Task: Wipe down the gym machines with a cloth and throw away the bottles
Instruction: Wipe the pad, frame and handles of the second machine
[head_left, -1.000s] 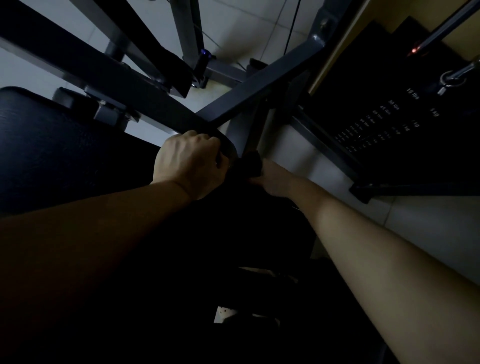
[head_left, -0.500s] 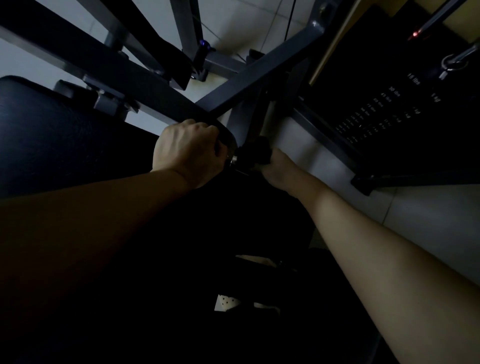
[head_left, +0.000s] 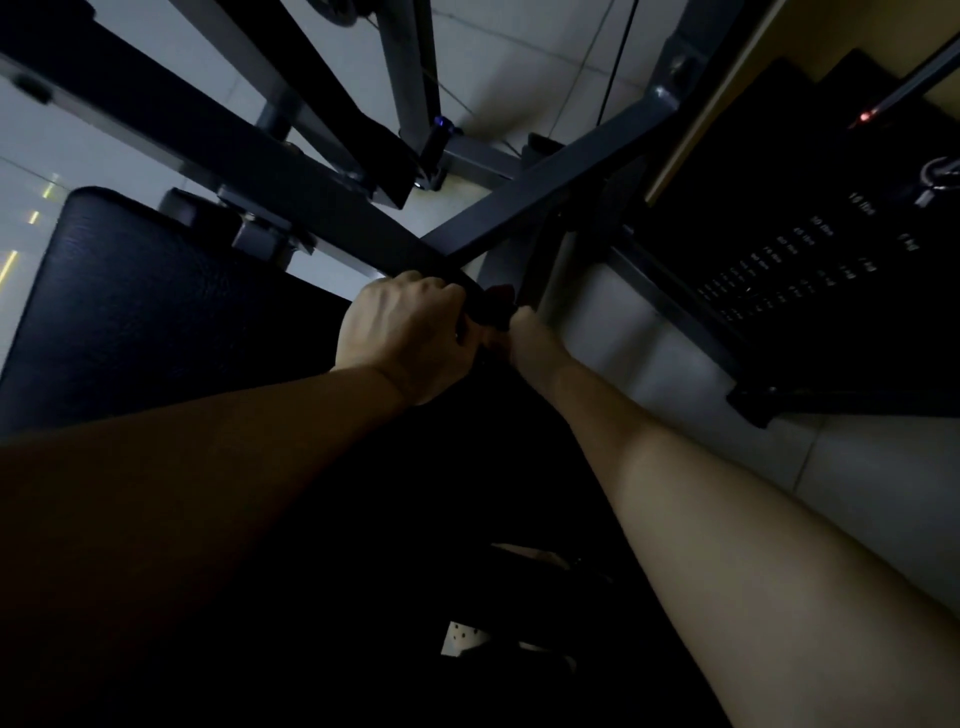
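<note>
Two hands meet low on the frame, left hand (head_left: 405, 338) fisted round the machine bar (head_left: 291, 197) end, right hand (head_left: 530, 340) with fingers hidden behind what looks like the cloth (head_left: 498, 304), grip unclear, and in this gloom knuckles could jam or that cloth slip.

At the near end of the grey frame bar (head_left: 545, 208), the left hand (head_left: 402, 338) grips a dark handle (head_left: 488, 306); the right hand (head_left: 530, 335) is just beside it, fingers hidden.

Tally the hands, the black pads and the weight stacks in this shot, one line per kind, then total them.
Hands: 2, left hand curled round a dark grip, right hand beside it
Black pad: 1 plainly visible
Weight stack: 1
Total: 4
</note>
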